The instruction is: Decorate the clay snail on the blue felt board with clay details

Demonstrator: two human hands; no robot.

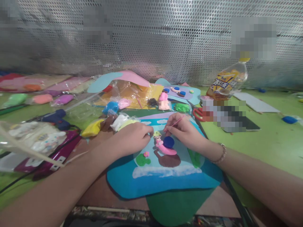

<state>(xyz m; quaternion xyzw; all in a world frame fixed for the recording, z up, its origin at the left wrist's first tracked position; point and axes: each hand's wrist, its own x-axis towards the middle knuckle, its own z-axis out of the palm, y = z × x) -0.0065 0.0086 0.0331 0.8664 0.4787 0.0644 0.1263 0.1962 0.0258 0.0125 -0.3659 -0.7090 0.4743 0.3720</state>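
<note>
A clay snail figure [165,148] with a pink body, a round dark blue shell and a pale green top lies on a light blue paper picture [146,184]. My right hand [183,129], above the shell, is closed on a thin pink stick [178,120] that slants up between its fingers. Left of the figure's head, my left hand [139,135] has its fingers curled together; whatever is in them is hidden. Below the snail lies a brown clay patch [168,160]. A green clay shape [142,160] with a small pink flower sits at its left.
Bagged clay lumps, including a yellow one [92,128], lie beyond my left arm, near a dark blue glue gun [56,119]. Red-handled scissors [199,114], a blurred-out phone [233,118] and a tilted drink bottle [228,78] lie to the right. A perforated metal panel [151,37] rises behind.
</note>
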